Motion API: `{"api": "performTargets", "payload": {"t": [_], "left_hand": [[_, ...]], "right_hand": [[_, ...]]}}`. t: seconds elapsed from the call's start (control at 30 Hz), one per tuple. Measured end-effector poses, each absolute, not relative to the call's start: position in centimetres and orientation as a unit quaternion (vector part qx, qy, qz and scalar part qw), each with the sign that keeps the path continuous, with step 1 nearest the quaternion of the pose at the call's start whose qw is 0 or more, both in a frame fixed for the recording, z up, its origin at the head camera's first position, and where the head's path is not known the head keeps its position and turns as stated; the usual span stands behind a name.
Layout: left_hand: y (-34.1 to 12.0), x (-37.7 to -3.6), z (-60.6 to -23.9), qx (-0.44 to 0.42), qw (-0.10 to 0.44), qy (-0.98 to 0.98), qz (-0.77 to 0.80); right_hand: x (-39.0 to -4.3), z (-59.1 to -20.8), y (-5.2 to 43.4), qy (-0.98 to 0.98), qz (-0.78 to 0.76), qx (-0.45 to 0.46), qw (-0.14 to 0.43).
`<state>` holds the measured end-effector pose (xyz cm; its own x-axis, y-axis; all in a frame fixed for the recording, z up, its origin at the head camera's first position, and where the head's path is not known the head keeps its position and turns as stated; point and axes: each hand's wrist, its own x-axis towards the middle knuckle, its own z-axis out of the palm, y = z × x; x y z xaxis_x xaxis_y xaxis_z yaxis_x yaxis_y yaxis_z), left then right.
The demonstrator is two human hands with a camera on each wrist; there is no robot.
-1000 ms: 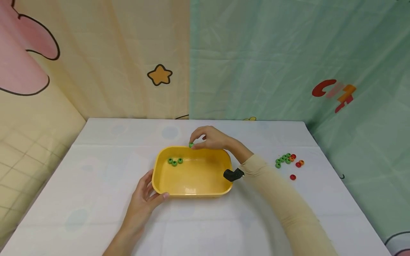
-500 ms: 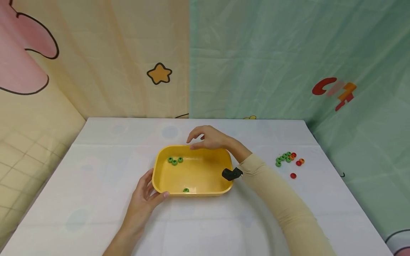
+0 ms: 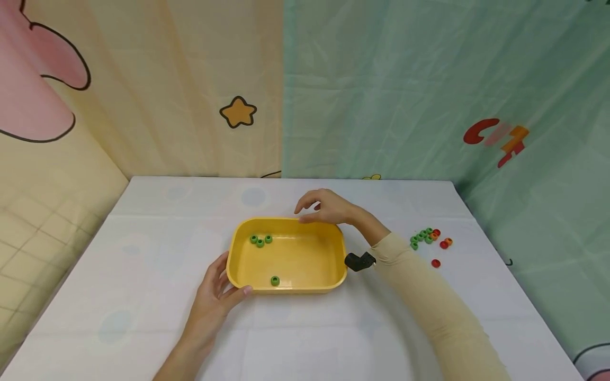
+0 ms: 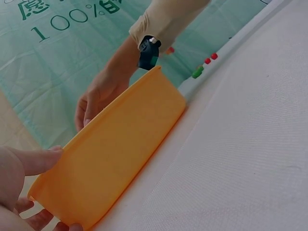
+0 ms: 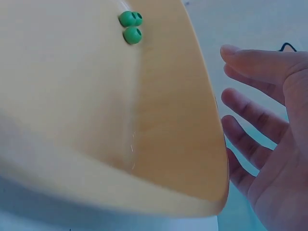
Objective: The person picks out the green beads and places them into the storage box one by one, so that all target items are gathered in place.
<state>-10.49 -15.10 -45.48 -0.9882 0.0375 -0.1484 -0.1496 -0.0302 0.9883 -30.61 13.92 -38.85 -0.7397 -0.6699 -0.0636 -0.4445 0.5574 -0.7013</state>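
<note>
— Looking at the yellow tray (image 3: 333, 248): what's it like, and where is it?

— Shallow, rectangular, rounded corners. It sits between the hands. The left hand (image 3: 216, 293) grips its near left corner, thumb hooked over the rim. The right hand (image 3: 326, 207) hovers at the far rim, fingers spread and loose, holding nothing.

— Anything inside?

— Three green beads (image 3: 260, 240) toward the far left corner, and a lone green bead (image 3: 275, 280) just beyond the left thumb.

— Do the wrist views add anything?

— Left wrist shows the tray's outer wall only; right wrist shows the empty palm and the three beads.

— And around them?

— White tablecloth (image 3: 143, 254), a bead pile (image 3: 427, 238) right of the right forearm, cartoon-print curtains (image 3: 381, 90) behind.
</note>
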Motion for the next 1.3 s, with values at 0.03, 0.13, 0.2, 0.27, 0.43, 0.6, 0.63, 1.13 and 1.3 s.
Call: {"api": "performTargets", "payload": {"t": [0.03, 0.13, 0.2, 0.27, 0.43, 0.6, 0.63, 1.13, 1.3], "left_hand": [[-15.1, -10.5, -45.5, -0.040, 0.065, 0.694, 0.716], [-15.2, -10.4, -45.5, -0.038, 0.065, 0.695, 0.715], [-15.2, -10.4, -45.5, -0.038, 0.065, 0.695, 0.715], [-15.1, -10.4, -45.4, -0.039, 0.064, 0.695, 0.715], [-15.1, -10.4, -45.4, -0.039, 0.065, 0.692, 0.717], [-15.0, -10.4, -45.3, -0.040, 0.067, 0.693, 0.717], [-15.0, -10.4, -45.3, -0.040, 0.067, 0.694, 0.716], [-15.2, -10.2, -45.2, -0.050, 0.069, 0.696, 0.713], [-15.4, -10.2, -45.1, -0.057, 0.067, 0.697, 0.711]], "right_hand": [[-30.6, -38.9, 14.2, 0.868, -0.343, -0.317, 0.165], [-30.4, -38.9, 15.0, 0.873, -0.340, -0.309, 0.166], [-30.3, -38.9, 15.6, 0.875, -0.339, -0.304, 0.164], [-30.3, -38.8, 16.0, 0.877, -0.339, -0.300, 0.163], [-30.0, -38.8, 17.3, 0.880, -0.342, -0.288, 0.162], [-29.9, -39.3, 18.7, 0.885, -0.338, -0.279, 0.155], [-29.9, -39.4, 19.0, 0.886, -0.339, -0.277, 0.154], [-29.0, -39.5, 23.3, 0.898, -0.335, -0.248, 0.142], [-28.6, -39.6, 24.5, 0.903, -0.334, -0.232, 0.141]]}}
